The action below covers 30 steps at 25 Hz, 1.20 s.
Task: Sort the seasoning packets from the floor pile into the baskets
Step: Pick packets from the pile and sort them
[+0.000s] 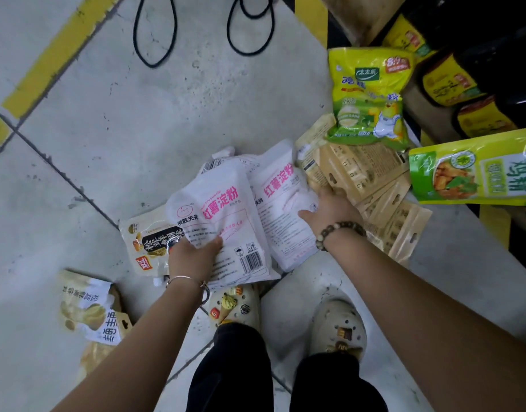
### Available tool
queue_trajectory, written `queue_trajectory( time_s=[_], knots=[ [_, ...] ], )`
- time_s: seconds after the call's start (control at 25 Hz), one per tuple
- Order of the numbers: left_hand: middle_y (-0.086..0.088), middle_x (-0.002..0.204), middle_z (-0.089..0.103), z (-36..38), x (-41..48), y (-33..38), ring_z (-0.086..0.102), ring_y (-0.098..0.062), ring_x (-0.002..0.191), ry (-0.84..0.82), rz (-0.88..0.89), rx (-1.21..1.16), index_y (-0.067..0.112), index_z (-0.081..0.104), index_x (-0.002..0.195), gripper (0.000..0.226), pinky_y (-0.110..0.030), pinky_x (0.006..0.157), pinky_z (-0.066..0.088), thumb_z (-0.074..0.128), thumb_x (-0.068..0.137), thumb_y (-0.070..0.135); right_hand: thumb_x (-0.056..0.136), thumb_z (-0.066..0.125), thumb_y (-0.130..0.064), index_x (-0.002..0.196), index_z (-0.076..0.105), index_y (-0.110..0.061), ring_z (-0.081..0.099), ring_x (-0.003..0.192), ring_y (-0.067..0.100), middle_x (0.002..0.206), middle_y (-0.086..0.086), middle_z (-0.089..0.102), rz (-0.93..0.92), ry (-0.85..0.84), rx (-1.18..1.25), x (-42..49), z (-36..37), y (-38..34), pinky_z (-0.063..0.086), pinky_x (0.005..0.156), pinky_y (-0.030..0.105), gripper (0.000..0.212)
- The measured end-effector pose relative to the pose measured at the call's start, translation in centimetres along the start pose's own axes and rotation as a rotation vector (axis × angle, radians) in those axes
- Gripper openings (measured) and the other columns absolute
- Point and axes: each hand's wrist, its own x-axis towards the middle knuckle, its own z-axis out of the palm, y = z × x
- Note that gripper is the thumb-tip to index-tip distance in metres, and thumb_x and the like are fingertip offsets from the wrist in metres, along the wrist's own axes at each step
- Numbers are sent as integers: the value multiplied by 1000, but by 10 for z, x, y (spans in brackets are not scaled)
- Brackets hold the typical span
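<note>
- On the grey tiled floor (137,129), just ahead of the person's cream clogs (339,328), the seasoning packets lie in a loose pile.
- At the pile's near edge the left hand (193,258) grips the lower part of a white starch packet (223,209) with pink lettering, thumb on its face.
- Partly under it, to the right, lies a second starch packet (282,215).
- Over the fanned kraft-brown packets (374,179) the right hand (330,209) rests its fingers, thumb spread above the second starch packet; I cannot tell whether it grasps anything.
- Touching the fan's far end is a yellow-green chicken-essence bag (368,96).
- Beneath the left hand's packet lies a mushroom seasoning packet (151,242).
</note>
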Motion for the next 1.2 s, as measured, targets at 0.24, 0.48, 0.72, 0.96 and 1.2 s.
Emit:
queue_trajectory(
  time_s=[0.24,0.48,0.72,0.96,1.2],
  knots=[
    [-3,69,66,0,11,-13,64,-21,62,7,-48,-41,14,63,70,16,-27,58,51,72,80,22,66,69,-63,139,28,-11,36,131,27,145,11,35,67,103,36,-5,51,-15,27,105,40,99],
    [-5,69,67,-3,9,-9,65,-23,63,26,-78,-61,13,62,68,18,-32,63,53,74,77,23,81,66,-40,101,62,-19,60,101,28,109,6,67,146,-100,496,-7,55,-10,44,93,42,30],
    [4,60,58,-22,-41,32,56,-18,59,73,119,50,19,56,59,25,-24,58,39,68,81,23,79,72,-11,93,65,-17,63,89,22,92,0,65,275,110,1117,-83,13,40,47,75,28,17],
    [3,74,62,-51,-119,89,59,-16,70,-72,486,250,18,62,81,9,-25,68,42,64,85,25,78,72,-8,98,66,-11,60,83,14,95,3,64,311,308,1193,-182,-65,78,47,59,13,21],
    [10,72,63,-69,-200,124,59,-6,66,-214,754,369,18,63,82,8,-18,56,44,64,84,26,80,71,-14,90,63,-24,54,50,-17,76,-15,61,426,491,1355,-283,-106,97,41,45,2,16]
  ],
)
